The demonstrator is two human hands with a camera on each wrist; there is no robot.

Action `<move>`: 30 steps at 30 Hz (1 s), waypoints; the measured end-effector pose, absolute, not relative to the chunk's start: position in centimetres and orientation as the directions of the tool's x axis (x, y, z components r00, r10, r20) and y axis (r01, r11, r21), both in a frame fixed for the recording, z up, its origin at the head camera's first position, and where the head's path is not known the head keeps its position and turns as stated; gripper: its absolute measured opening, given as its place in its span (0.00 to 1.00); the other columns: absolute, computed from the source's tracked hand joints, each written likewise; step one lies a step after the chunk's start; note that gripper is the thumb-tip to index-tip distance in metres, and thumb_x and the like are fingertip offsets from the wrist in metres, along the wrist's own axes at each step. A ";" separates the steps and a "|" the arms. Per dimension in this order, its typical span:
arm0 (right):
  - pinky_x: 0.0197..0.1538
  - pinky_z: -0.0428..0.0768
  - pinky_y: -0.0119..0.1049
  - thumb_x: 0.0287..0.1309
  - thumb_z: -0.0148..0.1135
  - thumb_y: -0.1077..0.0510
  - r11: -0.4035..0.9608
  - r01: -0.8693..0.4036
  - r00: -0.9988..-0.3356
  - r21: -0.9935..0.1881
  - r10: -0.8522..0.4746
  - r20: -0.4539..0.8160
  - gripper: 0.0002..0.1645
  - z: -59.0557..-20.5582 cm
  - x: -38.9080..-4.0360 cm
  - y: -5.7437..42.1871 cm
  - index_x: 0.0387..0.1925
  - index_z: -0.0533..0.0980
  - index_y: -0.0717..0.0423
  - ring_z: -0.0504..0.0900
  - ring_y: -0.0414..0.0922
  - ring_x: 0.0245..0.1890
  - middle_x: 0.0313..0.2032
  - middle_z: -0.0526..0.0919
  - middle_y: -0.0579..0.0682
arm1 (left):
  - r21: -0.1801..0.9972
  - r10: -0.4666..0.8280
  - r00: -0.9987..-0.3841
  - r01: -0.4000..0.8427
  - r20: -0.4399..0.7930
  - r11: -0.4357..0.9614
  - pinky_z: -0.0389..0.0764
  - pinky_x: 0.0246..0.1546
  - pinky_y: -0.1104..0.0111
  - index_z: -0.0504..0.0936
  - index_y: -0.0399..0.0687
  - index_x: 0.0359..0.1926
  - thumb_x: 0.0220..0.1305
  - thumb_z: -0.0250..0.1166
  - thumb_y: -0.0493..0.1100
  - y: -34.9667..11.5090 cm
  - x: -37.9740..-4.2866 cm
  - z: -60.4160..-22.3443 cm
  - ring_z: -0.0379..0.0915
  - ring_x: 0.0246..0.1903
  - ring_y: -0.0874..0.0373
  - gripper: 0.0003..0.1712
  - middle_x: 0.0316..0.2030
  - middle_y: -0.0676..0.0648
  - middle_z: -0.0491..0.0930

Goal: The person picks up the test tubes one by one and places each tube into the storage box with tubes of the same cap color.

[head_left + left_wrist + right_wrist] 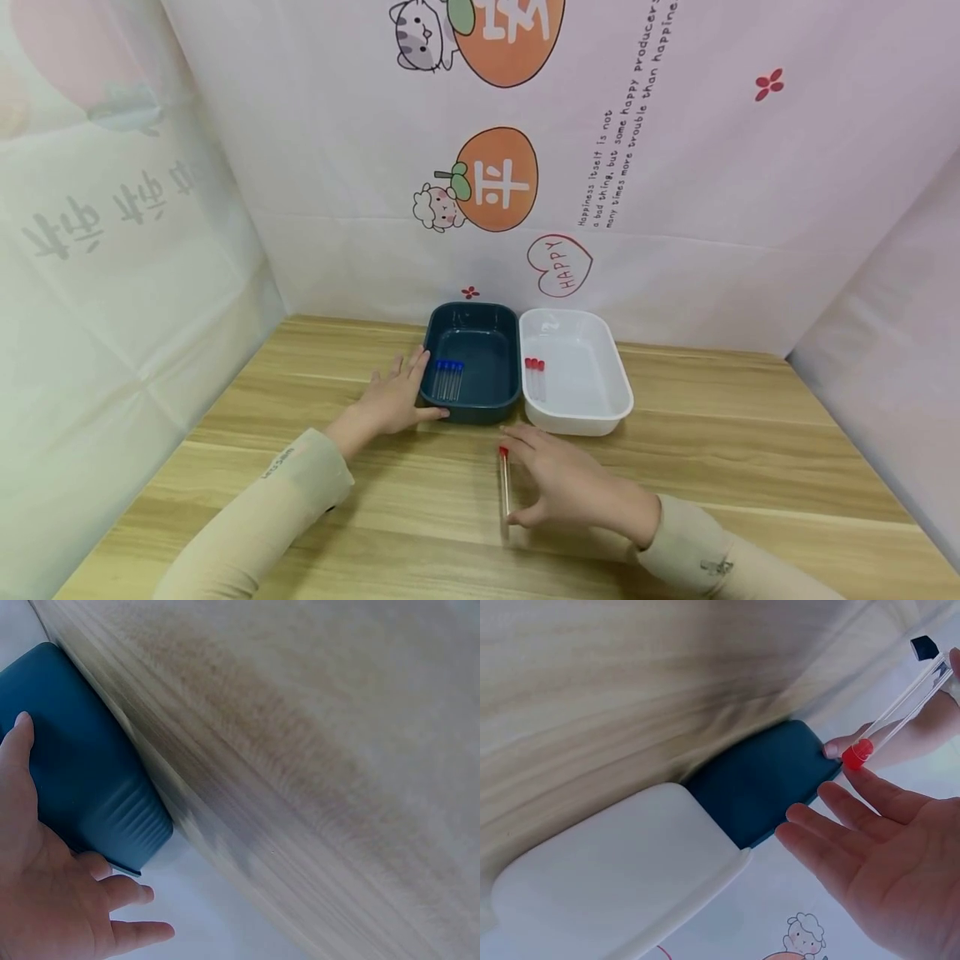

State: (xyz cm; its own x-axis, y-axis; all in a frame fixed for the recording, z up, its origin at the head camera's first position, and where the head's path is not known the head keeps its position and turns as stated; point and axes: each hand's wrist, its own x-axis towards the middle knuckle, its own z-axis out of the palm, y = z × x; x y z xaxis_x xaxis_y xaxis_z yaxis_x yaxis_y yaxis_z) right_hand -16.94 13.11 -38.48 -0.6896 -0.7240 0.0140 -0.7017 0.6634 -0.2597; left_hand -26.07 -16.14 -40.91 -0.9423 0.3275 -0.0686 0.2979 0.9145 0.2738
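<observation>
In the head view my right hand (573,479) holds a clear test tube with a red cap (505,483) lengthwise between thumb and forefinger, the cap at the forefinger. The right wrist view shows the red cap (858,753) against that fingertip, while the other fingers stretch out loosely. My left hand (390,398) rests at the left side of the dark blue tray (483,410), its thumb on the front wall and its fingers spread. Several blue-capped tubes (448,382) lie side by side in that tray. Three red-capped tubes (535,367) lie in the white tray (581,423).
Both trays stand side by side on the wood-grain table (405,517), near its back edge. A printed white cloth (337,167) hangs behind the table, with more cloth at both sides. The right hand is just in front of the white tray.
</observation>
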 end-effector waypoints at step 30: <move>0.67 0.72 0.56 0.49 0.81 0.42 0.738 -0.632 -0.771 -0.238 -0.629 0.096 0.53 -35.5 -20.5 15.8 0.68 0.70 0.68 0.69 0.61 0.69 0.69 0.70 0.63 | 0.263 0.335 -0.939 0.306 -0.072 0.915 0.47 0.68 0.29 0.40 0.40 0.82 0.65 0.63 0.72 -16.1 -26.0 -40.6 0.38 0.77 0.33 0.65 0.81 0.40 0.38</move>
State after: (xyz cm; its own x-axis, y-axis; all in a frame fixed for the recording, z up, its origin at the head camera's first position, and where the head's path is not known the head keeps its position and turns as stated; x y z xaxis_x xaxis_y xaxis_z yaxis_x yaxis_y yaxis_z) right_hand -20.49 15.77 -35.52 -0.7711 -0.6294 0.0962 -0.6319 0.7377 -0.2377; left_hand -25.97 -16.05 -40.61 -0.9395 0.3350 -0.0723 0.3061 0.9151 0.2626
